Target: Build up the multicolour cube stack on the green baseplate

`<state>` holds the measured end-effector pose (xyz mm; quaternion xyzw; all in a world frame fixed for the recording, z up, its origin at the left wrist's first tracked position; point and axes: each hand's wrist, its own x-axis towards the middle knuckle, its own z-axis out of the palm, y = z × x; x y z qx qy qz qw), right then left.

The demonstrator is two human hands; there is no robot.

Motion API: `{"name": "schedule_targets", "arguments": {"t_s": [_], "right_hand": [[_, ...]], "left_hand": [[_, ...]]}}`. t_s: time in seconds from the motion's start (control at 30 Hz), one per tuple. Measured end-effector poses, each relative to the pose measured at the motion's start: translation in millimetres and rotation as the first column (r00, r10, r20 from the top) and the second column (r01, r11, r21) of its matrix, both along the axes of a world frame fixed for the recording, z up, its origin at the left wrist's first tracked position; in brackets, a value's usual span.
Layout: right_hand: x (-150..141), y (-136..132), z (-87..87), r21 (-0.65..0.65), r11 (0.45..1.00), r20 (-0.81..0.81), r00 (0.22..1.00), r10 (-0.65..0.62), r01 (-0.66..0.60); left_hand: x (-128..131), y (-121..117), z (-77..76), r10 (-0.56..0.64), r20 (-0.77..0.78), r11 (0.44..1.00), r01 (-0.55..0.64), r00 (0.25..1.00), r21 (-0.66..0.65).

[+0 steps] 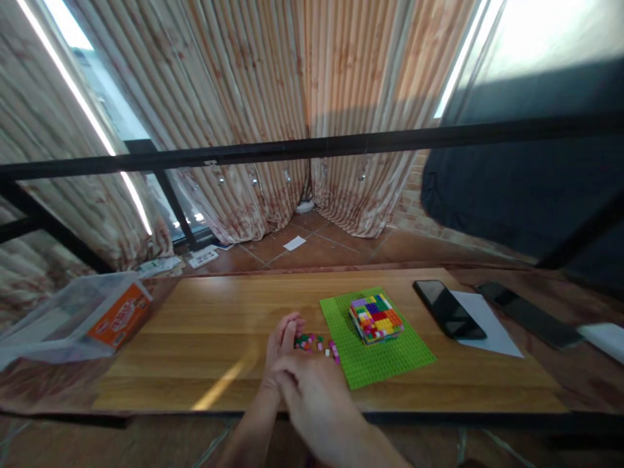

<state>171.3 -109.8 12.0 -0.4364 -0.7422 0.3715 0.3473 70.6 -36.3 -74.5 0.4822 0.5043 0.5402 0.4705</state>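
My left hand [281, 338] rests on the wooden table [205, 325], fingers curled together beside a small heap of loose coloured bricks [316, 343]. Whether it pinches one is hidden. My right hand [312, 396] lies in front of it, back to the camera, fingers bent down toward the left hand, so I cannot see what is under them. Just right of the bricks lies a green baseplate [370, 357] with a multicoloured square block of bricks [375, 317] built on it.
A clear plastic bag holding an orange box [117, 315] lies at the table's left end. A black phone [448, 309] rests on white paper [487, 325] at the right, with another dark phone [529, 315] beyond. A black bar [312, 148] crosses in front of curtains.
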Motion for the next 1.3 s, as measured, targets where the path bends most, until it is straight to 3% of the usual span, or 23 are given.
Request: {"name": "schedule_targets", "arguments": {"t_s": [0.07,0.13,0.17,0.27,0.47,0.8,1.3], "right_hand": [[23.0,13.1,-14.1,-0.026,0.991,0.071,0.989,-0.129,0.131],[47.1,23.0,-28.0,-0.006,0.952,0.218,0.929,-0.299,0.307],[56.6,26.0,-33.6,-0.011,0.946,0.268,0.912,-0.310,0.324],[67.5,27.8,-43.0,0.017,0.952,0.302,0.906,-0.295,0.305],[47.9,23.8,-45.2,0.034,0.971,0.372,0.899,-0.230,0.235],[37.6,31.7,-59.5,0.087,0.970,0.500,0.832,-0.240,0.227],[59.0,24.9,-54.7,0.084,0.950,0.391,0.867,-0.309,0.300]], "left_hand": [[-0.4,-0.4,-1.9,-0.038,0.057,0.999,0.037,0.998,0.023],[-0.2,-0.6,-2.4,-0.031,0.097,0.999,0.029,0.995,0.022],[0.1,-0.7,-2.2,-0.027,0.110,1.000,0.025,0.994,0.019],[1.1,-1.1,-1.2,-0.022,0.136,1.000,0.019,0.990,0.021],[1.0,-1.6,-1.9,-0.023,0.160,0.999,0.018,0.987,0.036],[0.5,-1.9,-4.0,-0.033,0.133,0.999,0.030,0.991,0.026],[-0.5,0.5,-6.0,-0.015,0.126,0.999,0.011,0.992,0.033]]}}
